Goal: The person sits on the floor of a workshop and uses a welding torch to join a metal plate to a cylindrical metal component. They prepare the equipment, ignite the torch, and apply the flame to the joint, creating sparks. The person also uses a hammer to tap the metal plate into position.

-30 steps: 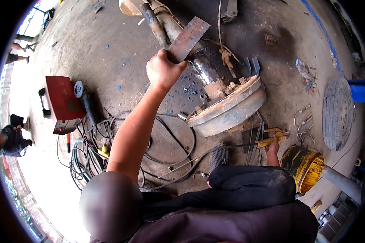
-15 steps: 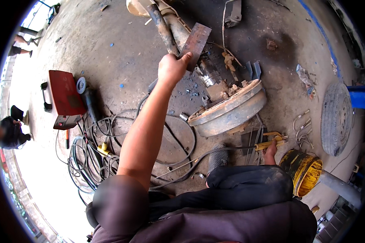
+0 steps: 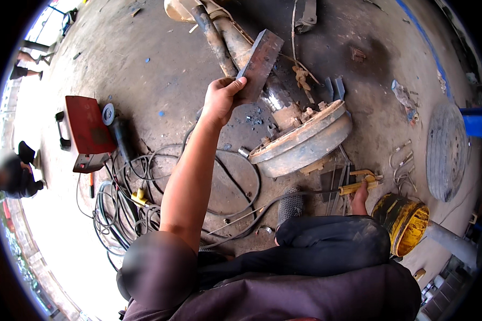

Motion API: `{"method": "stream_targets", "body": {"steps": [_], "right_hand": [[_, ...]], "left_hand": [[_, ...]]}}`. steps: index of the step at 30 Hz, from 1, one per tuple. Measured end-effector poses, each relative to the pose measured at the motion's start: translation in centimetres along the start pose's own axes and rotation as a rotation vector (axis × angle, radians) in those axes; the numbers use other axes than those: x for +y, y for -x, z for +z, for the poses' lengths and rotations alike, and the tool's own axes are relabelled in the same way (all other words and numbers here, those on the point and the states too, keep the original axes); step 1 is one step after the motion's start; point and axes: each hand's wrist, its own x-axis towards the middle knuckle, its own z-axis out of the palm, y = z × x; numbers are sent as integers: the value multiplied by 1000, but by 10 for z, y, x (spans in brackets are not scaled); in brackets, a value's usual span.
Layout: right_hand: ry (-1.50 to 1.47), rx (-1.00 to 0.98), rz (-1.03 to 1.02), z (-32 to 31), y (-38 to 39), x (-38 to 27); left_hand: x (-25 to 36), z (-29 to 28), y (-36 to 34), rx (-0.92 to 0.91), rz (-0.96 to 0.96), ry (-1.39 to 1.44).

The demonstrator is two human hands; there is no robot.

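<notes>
My left hand [image 3: 223, 99] grips a rusty flat steel plate [image 3: 261, 59], thumb over its face, above the shiny part of a rusty axle housing [image 3: 233, 40]. A wheel drum [image 3: 297, 152] caked with rust sits at the axle's near end. Low at the right, my right hand [image 3: 359, 199] is closed on a yellow-handled welding electrode holder [image 3: 349, 188] with its black cable, beside several thin rods. A red machine box [image 3: 91, 125] and an angle grinder [image 3: 121, 139] lie at left, above coiled cables and hoses [image 3: 112, 219].
A tire [image 3: 442, 152] stands at right before a blue object [image 3: 476, 123]. A yellow-stained bucket [image 3: 409, 224], grey pipe [image 3: 447, 243] and bent tubes [image 3: 404, 166] lie near my right hand. Other people [image 3: 19, 176] are at the far left. Small blue scraps lie on the floor.
My left hand and the plate have moved rightward, and the plate now stands steeper, tilted closer along my forearm's line. My right hand looks much the same.
</notes>
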Motion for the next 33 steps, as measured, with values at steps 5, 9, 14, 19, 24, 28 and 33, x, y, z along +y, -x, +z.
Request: {"method": "stream_targets", "body": {"steps": [5, 9, 14, 19, 24, 28, 33], "right_hand": [[84, 31, 41, -1, -5, 0], [90, -30, 43, -8, -21, 0], [70, -54, 50, -5, -14, 2], [77, -74, 5, -12, -17, 0], [38, 3, -2, -1, -5, 1], [37, -11, 0, -2, 2, -2], [28, -39, -31, 2, 9, -2]], "left_hand": [[-15, -1, -1, -44, -20, 283], [-39, 10, -3, -52, 20, 495], [-55, 30, 1, 47, 35, 532], [-50, 44, -7, 242, 63, -315], [-40, 44, -11, 247, 84, -845], [-27, 56, -7, 239, 37, -1064], [-37, 40, -4, 191, 31, -830]]}}
